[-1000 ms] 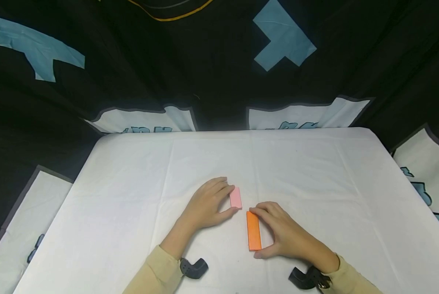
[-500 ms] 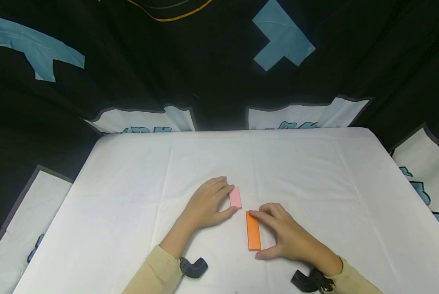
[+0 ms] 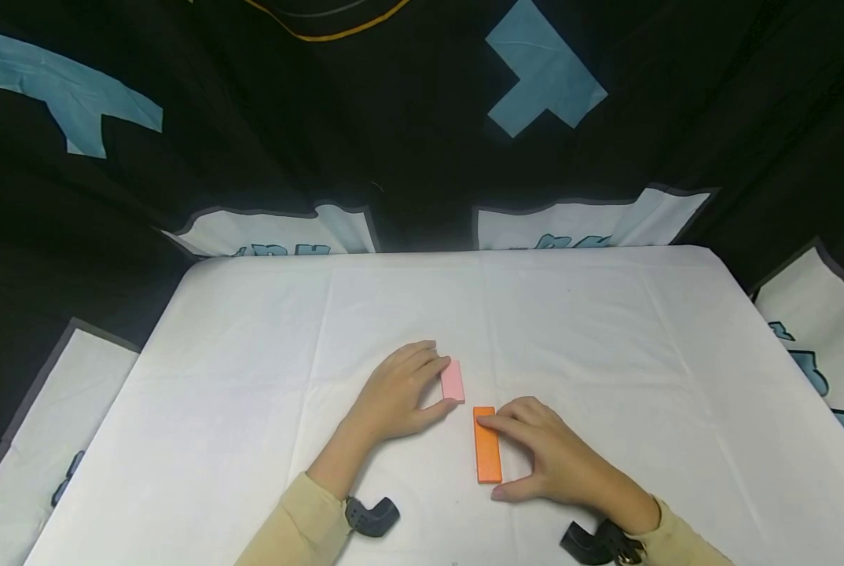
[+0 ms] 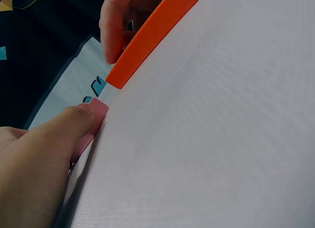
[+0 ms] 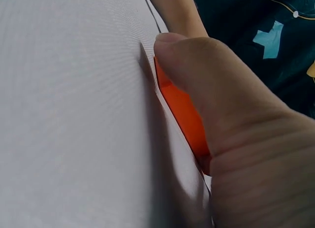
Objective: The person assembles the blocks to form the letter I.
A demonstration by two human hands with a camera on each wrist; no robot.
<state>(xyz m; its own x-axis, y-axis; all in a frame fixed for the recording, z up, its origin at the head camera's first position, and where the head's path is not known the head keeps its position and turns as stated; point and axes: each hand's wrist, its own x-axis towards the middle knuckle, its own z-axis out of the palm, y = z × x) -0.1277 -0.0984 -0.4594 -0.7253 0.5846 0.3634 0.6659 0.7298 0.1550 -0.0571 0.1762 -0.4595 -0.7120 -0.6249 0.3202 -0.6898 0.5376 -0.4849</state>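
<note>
In the head view, a small pink block [image 3: 453,382] lies on the white cloth, pinched end to end by my left hand [image 3: 392,393], with the thumb at the near end and a finger at the far end. The left wrist view shows the left thumb against the pink block [image 4: 101,110]. Just right and nearer lies a longer orange block [image 3: 488,456]. My right hand [image 3: 545,448] is spread beside it, the index fingertip over its far part and the thumb just off its near end. From the right wrist, the thumb covers part of the orange block [image 5: 183,114].
A white cloth [image 3: 570,330] covers the table under both blocks. Black curtains [image 3: 422,141] with pale blue patches hang behind and at the sides. Dark curved mounts [image 3: 372,517] sit at both wrists, by the beige sleeves.
My right index fingertip has slid from the orange block's far end onto its top, and the thumb has moved slightly off its near end. The left hand and the pink block stay put.
</note>
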